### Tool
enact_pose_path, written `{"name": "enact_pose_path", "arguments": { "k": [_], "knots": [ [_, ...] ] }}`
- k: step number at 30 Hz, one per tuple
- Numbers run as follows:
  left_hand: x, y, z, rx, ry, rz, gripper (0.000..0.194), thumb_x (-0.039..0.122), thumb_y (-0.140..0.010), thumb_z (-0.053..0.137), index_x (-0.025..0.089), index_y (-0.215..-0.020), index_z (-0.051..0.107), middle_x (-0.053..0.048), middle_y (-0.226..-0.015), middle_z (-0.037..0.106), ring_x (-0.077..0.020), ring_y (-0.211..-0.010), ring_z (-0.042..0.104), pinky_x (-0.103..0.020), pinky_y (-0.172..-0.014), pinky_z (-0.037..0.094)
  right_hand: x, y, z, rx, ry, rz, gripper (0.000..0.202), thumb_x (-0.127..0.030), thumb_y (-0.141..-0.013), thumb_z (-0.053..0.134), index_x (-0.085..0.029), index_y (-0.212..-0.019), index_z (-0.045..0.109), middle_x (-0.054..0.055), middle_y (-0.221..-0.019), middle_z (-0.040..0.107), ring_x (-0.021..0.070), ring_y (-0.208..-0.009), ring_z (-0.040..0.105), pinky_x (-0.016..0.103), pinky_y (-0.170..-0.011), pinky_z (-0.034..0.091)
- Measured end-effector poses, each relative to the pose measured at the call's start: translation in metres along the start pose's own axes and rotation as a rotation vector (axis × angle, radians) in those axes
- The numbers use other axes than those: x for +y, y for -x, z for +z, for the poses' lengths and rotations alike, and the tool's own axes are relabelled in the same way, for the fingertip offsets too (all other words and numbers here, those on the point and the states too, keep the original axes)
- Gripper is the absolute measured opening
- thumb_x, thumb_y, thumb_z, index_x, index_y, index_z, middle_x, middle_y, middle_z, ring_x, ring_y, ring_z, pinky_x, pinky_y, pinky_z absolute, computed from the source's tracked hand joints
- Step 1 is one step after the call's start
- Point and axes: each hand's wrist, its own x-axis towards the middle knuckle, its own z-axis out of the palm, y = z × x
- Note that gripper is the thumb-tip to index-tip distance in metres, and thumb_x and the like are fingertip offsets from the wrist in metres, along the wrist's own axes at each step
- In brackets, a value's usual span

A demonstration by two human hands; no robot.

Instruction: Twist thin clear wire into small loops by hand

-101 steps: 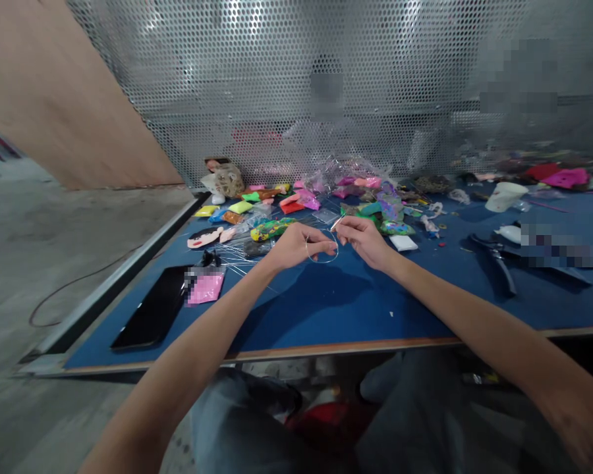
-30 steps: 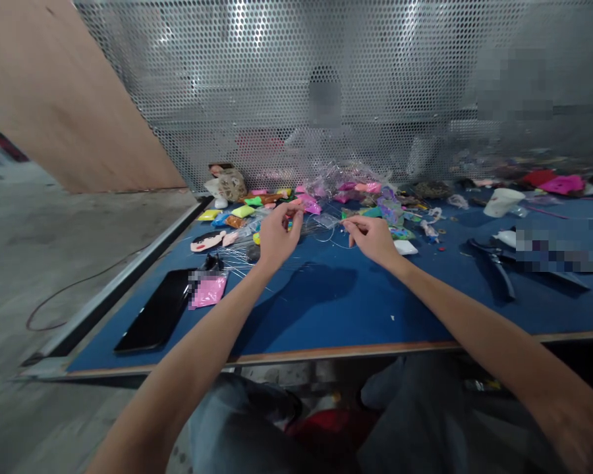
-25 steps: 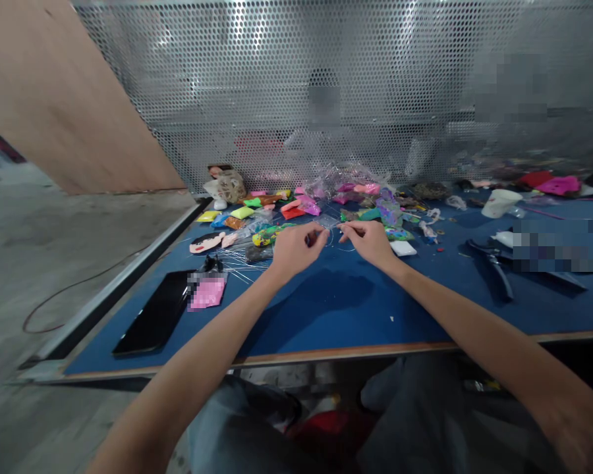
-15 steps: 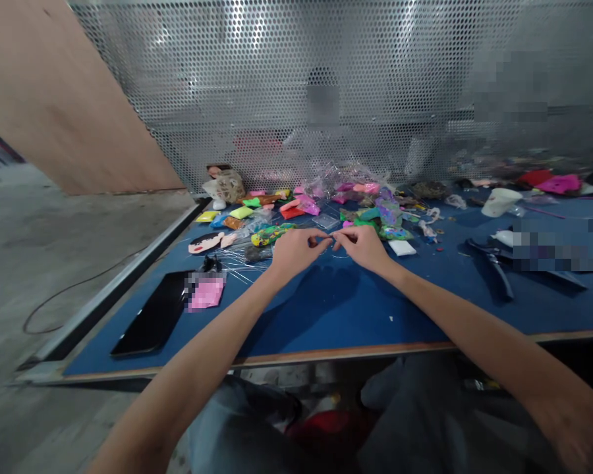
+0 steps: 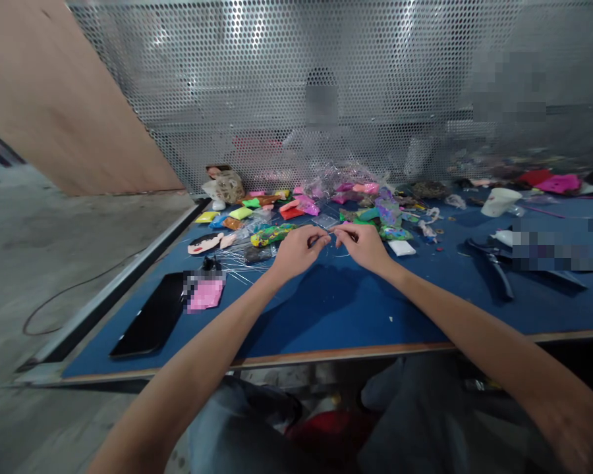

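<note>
My left hand (image 5: 300,249) and my right hand (image 5: 362,245) meet fingertip to fingertip over the middle of the blue table. Both are closed in a pinch on what looks like a thin wire, of which a pale sliver shows between the fingertips; the fingers hide most of it. A faint curved strand (image 5: 340,255) shows just below them. Left of my left hand lie several thin, shiny straight wires (image 5: 234,268), beside a dark lump (image 5: 257,254) and a yellow-green patterned clay packet (image 5: 269,235). A small white square (image 5: 402,248) lies beyond my right wrist.
A black tablet-like slab (image 5: 151,316) and a pink packet (image 5: 206,294) lie at the left. Colourful clay packets (image 5: 296,209) and plastic wrap line the back, before a perforated metal panel (image 5: 277,79). At the right are a white cup (image 5: 501,202) and dark blue curved pieces (image 5: 491,270).
My fingertips have drawn slightly apart, and a pale sliver shows between them. Both hands stay at nearly the same spot. Nothing else on the table has visibly moved.
</note>
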Motion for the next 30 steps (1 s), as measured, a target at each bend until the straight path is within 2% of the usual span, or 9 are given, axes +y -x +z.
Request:
{"name": "enact_pose_path", "arguments": {
  "k": [6, 10, 16, 20, 22, 24, 27, 30],
  "knots": [
    [-0.001, 0.0, 0.001, -0.004, 0.01, 0.0, 0.025, 0.034, -0.099, 0.052, 0.019, -0.096, 0.071, -0.002, -0.078, 0.063, -0.0152, -0.07, 0.052, -0.027, -0.064, 0.036, 0.001, -0.001, -0.002, -0.005, -0.014, 0.003, 0.026, -0.032, -0.094, 0.056, -0.019, -0.098, 0.079, 0.002, -0.069, 0.07, 0.0152, -0.059, 0.059, 0.028, -0.059, 0.042],
    [0.0, 0.0, 0.001, -0.027, 0.069, 0.03, 0.026, 0.033, -0.1, 0.05, 0.018, -0.091, 0.069, -0.003, -0.08, 0.062, -0.015, -0.072, 0.052, -0.027, -0.067, 0.037, 0.001, -0.001, 0.001, -0.035, -0.104, 0.028, 0.023, -0.035, -0.09, 0.062, -0.018, -0.093, 0.077, 0.003, -0.073, 0.072, 0.017, -0.065, 0.064, 0.028, -0.062, 0.046],
    [0.001, -0.001, 0.005, -0.003, 0.427, -0.094, 0.031, 0.046, -0.097, 0.054, 0.017, -0.092, 0.065, 0.0, -0.074, 0.054, -0.013, -0.068, 0.045, -0.025, -0.062, 0.036, -0.002, -0.002, 0.0, 0.08, -0.103, 0.02, 0.022, -0.037, -0.089, 0.063, -0.019, -0.089, 0.075, 0.004, -0.08, 0.073, 0.0152, -0.063, 0.059, 0.027, -0.059, 0.044],
    [-0.001, -0.005, 0.004, -0.017, 0.709, -0.208, 0.033, 0.05, -0.092, 0.06, 0.017, -0.088, 0.062, 0.003, -0.064, 0.043, -0.0108, -0.058, 0.036, -0.024, -0.053, 0.03, 0.004, -0.006, -0.002, 0.152, -0.026, 0.047, 0.022, -0.038, -0.087, 0.065, -0.019, -0.089, 0.076, 0.004, -0.08, 0.074, 0.0139, -0.057, 0.055, 0.028, -0.057, 0.042],
    [-0.002, -0.006, 0.001, 0.009, 0.771, -0.233, 0.034, 0.051, -0.091, 0.062, 0.017, -0.088, 0.061, 0.004, -0.062, 0.041, -0.0102, -0.055, 0.035, -0.024, -0.052, 0.029, 0.008, -0.008, -0.002, 0.165, -0.006, 0.054, 0.021, -0.037, -0.086, 0.065, -0.02, -0.088, 0.077, 0.004, -0.08, 0.074, 0.0137, -0.057, 0.055, 0.028, -0.057, 0.043],
    [-0.001, -0.006, -0.001, 0.062, 0.701, -0.208, 0.035, 0.052, -0.092, 0.061, 0.017, -0.088, 0.063, 0.003, -0.066, 0.047, -0.0104, -0.057, 0.038, -0.025, -0.055, 0.031, 0.011, -0.01, -0.002, 0.151, -0.028, 0.068, 0.02, -0.036, -0.086, 0.065, -0.019, -0.087, 0.077, 0.004, -0.078, 0.074, 0.0144, -0.058, 0.058, 0.028, -0.058, 0.044],
    [0.003, -0.003, -0.003, 0.141, 0.399, -0.074, 0.033, 0.048, -0.096, 0.059, 0.017, -0.092, 0.069, -0.001, -0.077, 0.057, -0.0123, -0.066, 0.046, -0.026, -0.063, 0.037, 0.013, -0.01, -0.002, 0.097, -0.137, 0.143, 0.02, -0.036, -0.083, 0.066, -0.017, -0.082, 0.075, 0.004, -0.07, 0.072, 0.0163, -0.06, 0.062, 0.028, -0.058, 0.046],
    [0.006, 0.0, -0.003, 0.131, 0.123, 0.071, 0.027, 0.044, -0.096, 0.061, 0.02, -0.102, 0.074, -0.003, -0.086, 0.062, -0.0156, -0.079, 0.053, -0.029, -0.074, 0.042, 0.013, -0.009, -0.001, 0.063, -0.252, 0.231, 0.022, -0.037, -0.082, 0.067, -0.016, -0.078, 0.072, 0.004, -0.064, 0.069, 0.0155, -0.056, 0.06, 0.027, -0.054, 0.044]
  ]
}}
